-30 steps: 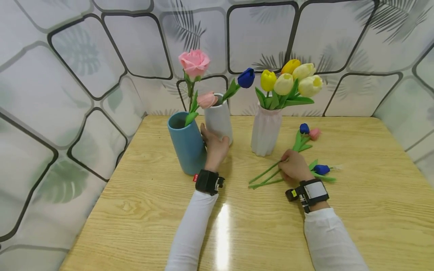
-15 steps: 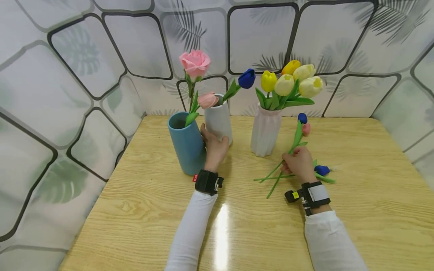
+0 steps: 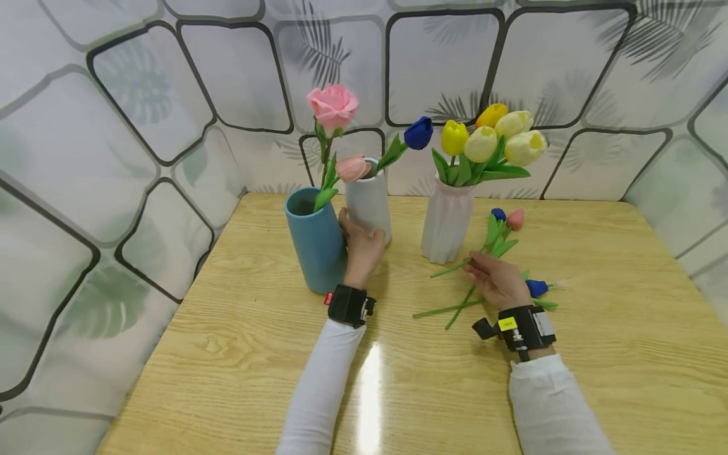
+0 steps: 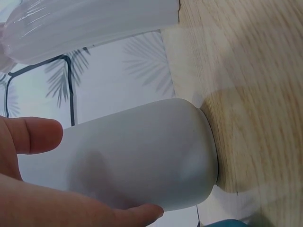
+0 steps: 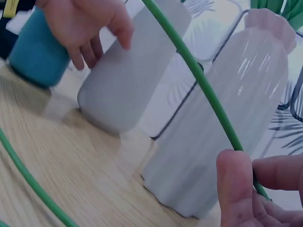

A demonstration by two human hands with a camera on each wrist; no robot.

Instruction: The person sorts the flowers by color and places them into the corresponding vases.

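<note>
My left hand (image 3: 363, 249) holds the lower part of a smooth white vase (image 3: 368, 199), thumb and fingers on either side. In that vase leans a blue tulip (image 3: 418, 133). Between thumb and finger, my right hand (image 3: 499, 281) pinches a green tulip stem (image 5: 201, 78), lifted off the table in the right wrist view. Beyond the hand are a blue tulip head (image 3: 498, 214) and a pink tulip head (image 3: 515, 219); which one belongs to the pinched stem I cannot tell. Another blue tulip (image 3: 536, 289) lies by the wrist, partly hidden.
A blue vase (image 3: 317, 246) with a pink rose (image 3: 333, 109) and a pale pink tulip (image 3: 352, 169) stands left of the left hand. The fluted pinkish-white vase (image 3: 447, 221) holds several yellow and cream tulips (image 3: 480, 144). Behind the wooden table (image 3: 227, 354) hangs a patterned backdrop.
The right hand has shifted among the loose tulips and turned; one stem now rises apart from the others, and the blue and pink heads have moved. The left hand stays on the white vase.
</note>
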